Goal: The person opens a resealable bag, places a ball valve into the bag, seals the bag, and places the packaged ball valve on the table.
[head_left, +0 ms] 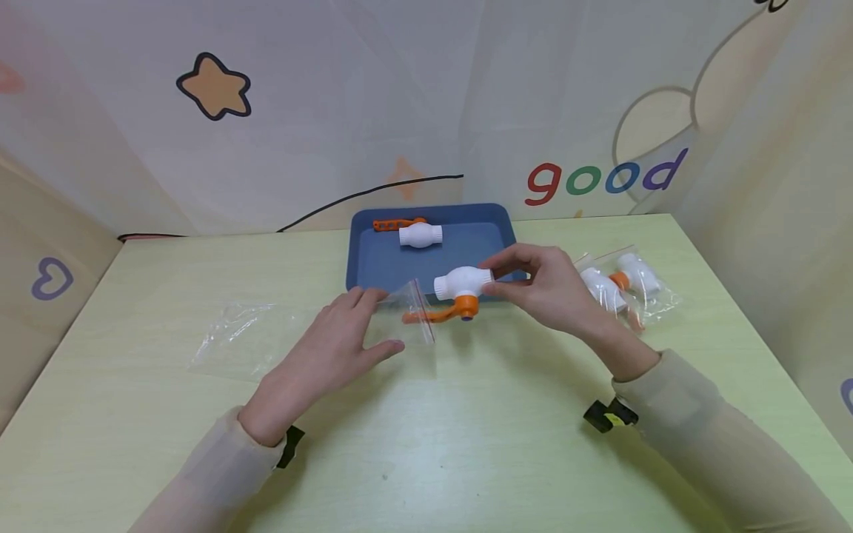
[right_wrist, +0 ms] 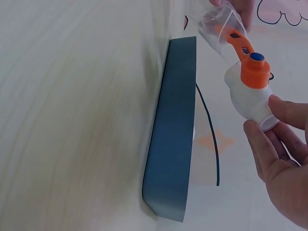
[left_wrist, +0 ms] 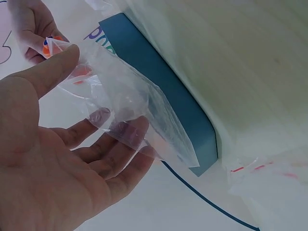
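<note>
A white ball valve [head_left: 464,282] with an orange lever [head_left: 436,315] is pinched at one end by my right hand [head_left: 549,289], above the front rim of the tray. A clear zip bag [left_wrist: 127,91] is held up by my left hand [head_left: 326,340], its thumb on one side and the fingers curled at the other. The lever's end is within the bag's mouth, while the white body is outside. In the right wrist view, the blue cap [right_wrist: 257,57] on top of the lever shows.
Behind the hands lies a blue-grey tray [head_left: 460,255] with another white valve [head_left: 420,236] and its orange lever. Bagged valves [head_left: 623,285] lie to the right. Flat clear bags [head_left: 246,337] lie on the left of the table [head_left: 413,444]. A printed curtain hangs behind.
</note>
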Demonstrator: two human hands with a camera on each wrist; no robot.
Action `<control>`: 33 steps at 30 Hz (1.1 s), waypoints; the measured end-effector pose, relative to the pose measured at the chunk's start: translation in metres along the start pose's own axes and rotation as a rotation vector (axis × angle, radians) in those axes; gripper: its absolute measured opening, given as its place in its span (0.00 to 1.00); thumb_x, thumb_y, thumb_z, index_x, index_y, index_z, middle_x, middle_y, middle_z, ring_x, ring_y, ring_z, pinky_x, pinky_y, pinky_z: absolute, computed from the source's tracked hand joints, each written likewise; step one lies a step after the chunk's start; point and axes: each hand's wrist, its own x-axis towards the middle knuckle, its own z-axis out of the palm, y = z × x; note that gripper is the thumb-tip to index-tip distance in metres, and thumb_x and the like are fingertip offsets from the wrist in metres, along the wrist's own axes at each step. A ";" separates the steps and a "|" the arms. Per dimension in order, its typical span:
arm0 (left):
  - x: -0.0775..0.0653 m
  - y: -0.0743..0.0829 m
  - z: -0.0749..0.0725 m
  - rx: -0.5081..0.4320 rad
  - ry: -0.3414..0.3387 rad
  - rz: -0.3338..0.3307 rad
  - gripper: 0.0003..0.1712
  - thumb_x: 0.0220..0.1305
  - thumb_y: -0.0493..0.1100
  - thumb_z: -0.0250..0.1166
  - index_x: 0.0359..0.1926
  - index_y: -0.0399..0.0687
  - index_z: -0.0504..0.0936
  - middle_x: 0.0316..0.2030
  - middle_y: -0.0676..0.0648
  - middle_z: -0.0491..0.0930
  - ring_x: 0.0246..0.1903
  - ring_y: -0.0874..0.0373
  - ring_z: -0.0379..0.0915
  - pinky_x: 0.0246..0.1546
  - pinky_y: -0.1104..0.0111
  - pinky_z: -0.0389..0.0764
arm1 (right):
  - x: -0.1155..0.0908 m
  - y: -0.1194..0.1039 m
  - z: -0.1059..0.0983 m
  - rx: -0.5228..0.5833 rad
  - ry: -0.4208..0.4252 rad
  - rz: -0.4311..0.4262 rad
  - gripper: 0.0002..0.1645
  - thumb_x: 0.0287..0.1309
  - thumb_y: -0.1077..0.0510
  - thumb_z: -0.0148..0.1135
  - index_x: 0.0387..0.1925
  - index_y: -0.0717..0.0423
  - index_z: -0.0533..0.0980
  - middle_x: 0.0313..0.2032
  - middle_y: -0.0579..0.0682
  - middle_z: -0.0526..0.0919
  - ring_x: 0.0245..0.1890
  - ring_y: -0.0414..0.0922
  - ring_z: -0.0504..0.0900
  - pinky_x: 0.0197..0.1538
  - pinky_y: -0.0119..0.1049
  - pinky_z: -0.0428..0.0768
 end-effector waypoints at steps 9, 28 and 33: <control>0.000 0.002 0.000 0.004 0.004 0.009 0.41 0.56 0.58 0.70 0.63 0.40 0.68 0.52 0.45 0.72 0.50 0.51 0.70 0.51 0.57 0.73 | -0.001 -0.001 0.003 0.045 -0.035 -0.006 0.17 0.53 0.59 0.72 0.46 0.52 0.81 0.44 0.45 0.82 0.43 0.44 0.81 0.42 0.36 0.82; -0.001 0.003 0.001 -0.018 -0.002 0.037 0.38 0.57 0.57 0.70 0.61 0.39 0.70 0.51 0.44 0.74 0.46 0.52 0.72 0.47 0.58 0.75 | -0.003 0.000 0.011 0.165 -0.067 -0.065 0.17 0.52 0.63 0.71 0.46 0.55 0.80 0.45 0.49 0.81 0.43 0.46 0.82 0.42 0.38 0.82; -0.001 0.003 0.001 -0.017 0.021 0.047 0.38 0.57 0.55 0.70 0.61 0.38 0.70 0.51 0.45 0.74 0.46 0.52 0.72 0.46 0.59 0.76 | -0.003 0.001 0.011 0.120 -0.071 -0.039 0.17 0.53 0.59 0.71 0.46 0.55 0.81 0.43 0.49 0.82 0.42 0.45 0.81 0.42 0.36 0.82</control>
